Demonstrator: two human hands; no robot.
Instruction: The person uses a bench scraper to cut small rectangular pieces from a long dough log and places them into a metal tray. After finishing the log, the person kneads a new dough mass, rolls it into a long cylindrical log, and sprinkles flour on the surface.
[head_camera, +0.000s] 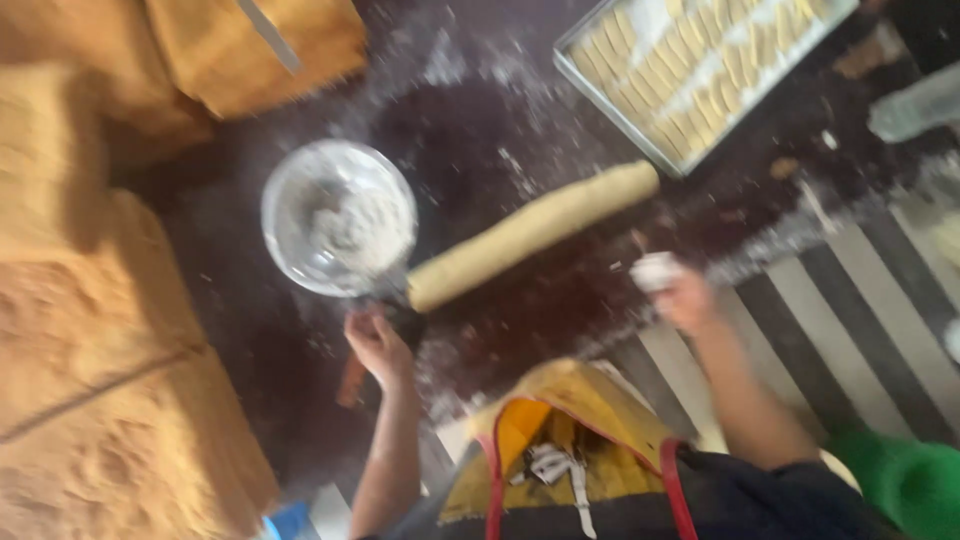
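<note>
**Pale dough roll lies across a floured dark bench**

Pale yellow and thick as a log, the dough roll (533, 233) lies on the dark bench (470, 130), slanting from near the middle of the near edge up toward the far right corner. Its surface looks smooth and matte, both ends bluntly rounded, and white flour is scattered over the bench around it. The picture is blurred by motion, so finer texture cannot be made out.

The left hand (378, 345) sits just below the lower end of the roll, close to the near edge, its fingers curled around something dark and small; whether it is truly clamped on that object cannot be told. Right above it, touching or nearly touching the roll's lower end, stands a clear glass bowl (339, 217) with flour in it.

The right hand (683, 297) is on the other side of the roll, apart from it, fingers closed around a small white lump (655, 270).

At the far right corner a metal tray (700, 70) holds rows of pale cut pieces. Large orange-brown slabs (95, 330) fill the left edge of the bench. A yellow apron (575, 430) with red straps shows at the near edge, above a black-and-white striped floor (850, 320).
</note>
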